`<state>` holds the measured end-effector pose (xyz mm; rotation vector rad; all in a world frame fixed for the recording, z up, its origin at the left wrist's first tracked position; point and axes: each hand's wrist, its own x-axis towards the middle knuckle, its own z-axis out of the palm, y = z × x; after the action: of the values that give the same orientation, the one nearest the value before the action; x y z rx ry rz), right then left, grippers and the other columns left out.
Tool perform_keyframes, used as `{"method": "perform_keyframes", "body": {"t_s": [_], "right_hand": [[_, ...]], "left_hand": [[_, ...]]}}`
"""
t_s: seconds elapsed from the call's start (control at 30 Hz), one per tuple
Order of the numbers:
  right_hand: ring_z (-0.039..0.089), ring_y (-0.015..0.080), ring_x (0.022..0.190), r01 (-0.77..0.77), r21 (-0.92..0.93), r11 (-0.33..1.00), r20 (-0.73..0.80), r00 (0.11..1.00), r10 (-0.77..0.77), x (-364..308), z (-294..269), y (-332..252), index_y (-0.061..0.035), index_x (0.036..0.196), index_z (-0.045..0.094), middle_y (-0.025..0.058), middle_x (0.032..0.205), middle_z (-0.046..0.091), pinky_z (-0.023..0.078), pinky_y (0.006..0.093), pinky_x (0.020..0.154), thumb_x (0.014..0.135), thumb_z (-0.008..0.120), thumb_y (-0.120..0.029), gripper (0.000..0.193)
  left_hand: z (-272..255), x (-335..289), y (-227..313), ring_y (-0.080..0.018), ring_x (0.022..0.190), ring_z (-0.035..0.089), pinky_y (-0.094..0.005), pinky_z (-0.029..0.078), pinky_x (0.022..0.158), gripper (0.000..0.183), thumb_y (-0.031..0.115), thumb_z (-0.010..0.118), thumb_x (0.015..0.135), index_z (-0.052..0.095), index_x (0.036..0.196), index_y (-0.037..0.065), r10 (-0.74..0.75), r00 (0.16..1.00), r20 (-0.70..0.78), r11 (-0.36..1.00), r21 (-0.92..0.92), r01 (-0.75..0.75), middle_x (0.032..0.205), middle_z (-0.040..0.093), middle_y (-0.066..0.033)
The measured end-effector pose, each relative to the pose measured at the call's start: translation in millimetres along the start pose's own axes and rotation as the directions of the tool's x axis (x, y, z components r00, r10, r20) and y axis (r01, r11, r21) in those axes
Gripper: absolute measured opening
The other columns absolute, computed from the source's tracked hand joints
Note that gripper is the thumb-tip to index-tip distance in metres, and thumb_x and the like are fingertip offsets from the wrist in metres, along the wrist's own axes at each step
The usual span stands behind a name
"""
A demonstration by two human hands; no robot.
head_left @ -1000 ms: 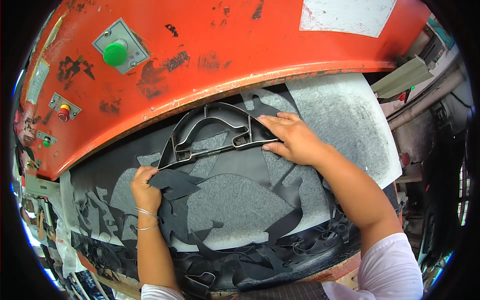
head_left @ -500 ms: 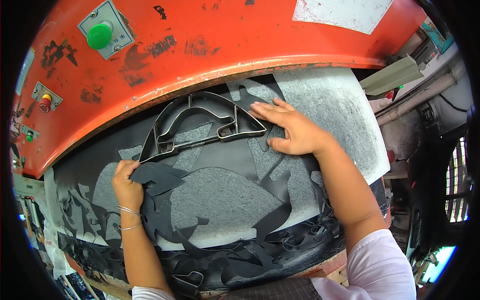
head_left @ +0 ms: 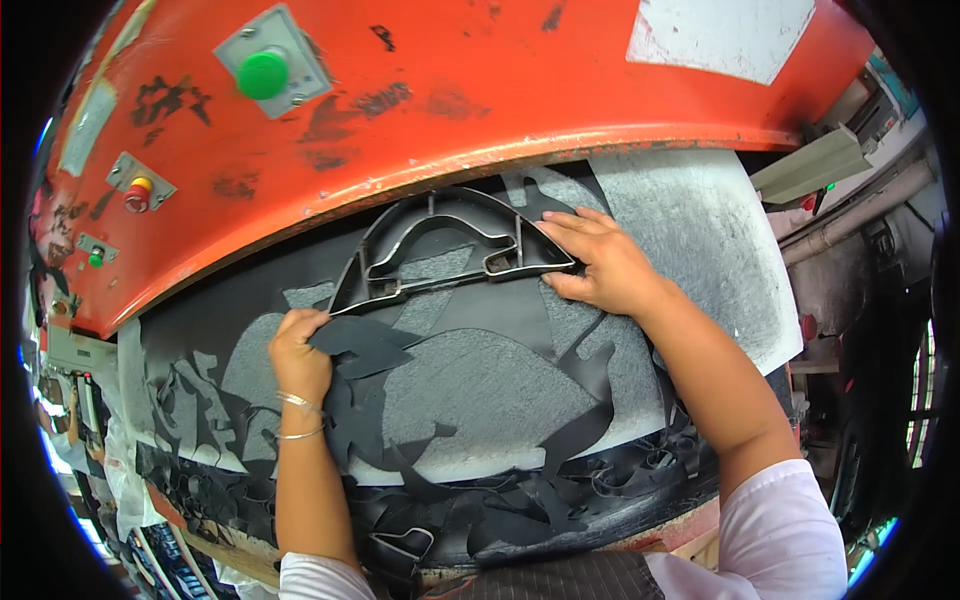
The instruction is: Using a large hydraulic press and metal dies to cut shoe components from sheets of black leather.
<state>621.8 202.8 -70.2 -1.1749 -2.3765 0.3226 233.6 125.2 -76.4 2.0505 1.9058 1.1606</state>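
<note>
An arch-shaped metal cutting die (head_left: 440,281) with inner struts lies on a black sheet (head_left: 500,312) full of cut-out gaps. At the die's left tip, my left hand (head_left: 302,358) is closed, its fingertips pinching the metal. My right hand (head_left: 612,264) is at the opposite tip, thumb below and fingers above, closing round it. Beside my left fingers, dark leaf-shaped pieces (head_left: 366,340) lie overlapping on the sheet. Through the gaps shows the rough grey cutting board (head_left: 470,390).
An orange machine beam (head_left: 420,120) spans the far side, close behind the die. It carries a green push button (head_left: 262,76) and a red-and-yellow knob (head_left: 138,195). Black offcuts (head_left: 510,512) heap along the near edge, with a small metal-edged shape (head_left: 405,543) among them.
The whole view has shifted, so machine, die and hands sit further right. My right thumb has come in against the die's right tip. Against the sheet, the die looks much the same.
</note>
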Motion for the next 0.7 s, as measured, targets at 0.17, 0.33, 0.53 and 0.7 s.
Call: {"method": "perform_keyframes", "body": {"t_s": [0.17, 0.33, 0.53, 0.7], "right_hand": [[0.046, 0.0397, 0.126, -0.051, -0.021, 0.998, 0.006, 0.999, 0.051, -6.4, 2.9, -14.8, -0.0144, 0.131, 0.056, 0.0116, 0.135, 0.054, 0.037, 0.0443, 0.107, 0.076, 0.071, -0.034, 0.06], [0.041, 0.0386, 0.132, -0.133, -0.002, 0.991, 0.035, 0.99, 0.133, -19.9, -15.7, -45.5, -0.0097, 0.136, 0.049, 0.0183, 0.141, 0.047, 0.031, 0.0452, 0.11, 0.074, 0.077, -0.04, 0.075], [0.059, 0.0303, 0.11, -0.17, 0.288, 0.942, -0.231, 0.943, 0.241, -7.5, -19.6, -138.3, -0.0048, 0.128, 0.055, 0.015, 0.115, 0.063, 0.044, 0.0404, 0.095, 0.08, 0.076, -0.029, 0.058], [0.066, 0.0221, 0.087, 0.01, 0.375, 0.927, -0.4, 0.904, 0.152, 62.0, -10.2, -241.7, -0.0026, 0.114, 0.056, 0.0134, 0.096, 0.067, 0.052, 0.034, 0.076, 0.082, 0.074, -0.02, 0.04]], "left_hand": [[-13.6, -10.4, -7.0, -0.0312, 0.084, 0.065, -0.0319, 0.05, 0.077, 0.036, -0.014, 0.053, 0.066, 0.071, 0.094, 0.002, 0.007, 0.999, 0.043, 1.0, -0.009, -0.007, 0.085, 0.066, -0.0139], [-92.2, -31.1, -35.1, -0.0156, 0.089, 0.062, -0.0278, 0.049, 0.081, 0.021, -0.002, 0.056, 0.084, 0.066, 0.103, 0.0, -0.341, 0.94, -0.031, 0.744, -0.62, 0.25, 0.093, 0.067, -0.0054], [-228.2, -66.7, -147.2, -0.0168, 0.092, 0.062, -0.0294, 0.048, 0.082, 0.024, 0.015, 0.05, 0.093, 0.062, 0.108, 0.0, -0.378, 0.89, -0.254, 0.73, -0.673, 0.118, 0.102, 0.065, -0.0062], [-244.7, -36.9, -144.8, -0.0191, 0.104, 0.06, -0.0292, 0.045, 0.093, 0.032, 0.011, 0.046, 0.097, 0.058, 0.122, -0.004, -0.491, 0.756, -0.434, 0.728, -0.68, 0.083, 0.118, 0.063, -0.0122]]}}
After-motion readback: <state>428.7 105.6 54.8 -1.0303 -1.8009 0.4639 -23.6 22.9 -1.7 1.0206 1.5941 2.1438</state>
